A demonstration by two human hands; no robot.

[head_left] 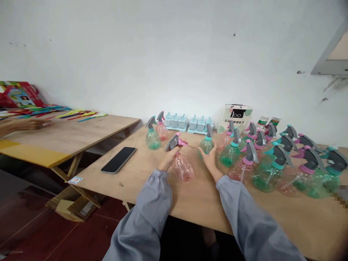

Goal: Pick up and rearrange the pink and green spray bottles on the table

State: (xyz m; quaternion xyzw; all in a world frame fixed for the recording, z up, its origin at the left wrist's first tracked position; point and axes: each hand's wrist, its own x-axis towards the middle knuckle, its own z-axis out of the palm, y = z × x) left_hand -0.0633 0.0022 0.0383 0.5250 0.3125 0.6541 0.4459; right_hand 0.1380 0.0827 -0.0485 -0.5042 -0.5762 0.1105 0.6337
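My left hand (169,158) is closed around the neck of a clear pink spray bottle (185,168), which is tilted with its grey and pink trigger head pointing left. My right hand (209,158) curves its thumb and fingers around the lower body of a green spray bottle (208,142) with a grey and turquoise head, standing upright on the wooden table (201,203). Left of my hands stand another green spray bottle (153,139) and a pink spray bottle (162,130). Many pink and green spray bottles (268,177) crowd together to the right of my right hand.
A phone (119,160) lies on the table's left part. Light blue popsicle molds (176,122) and a printed box (234,117) stand along the wall. On a neighbouring table (89,128), another person's hand (25,125) is near colourful utensil-like items. A cardboard box (73,206) sits on the floor.
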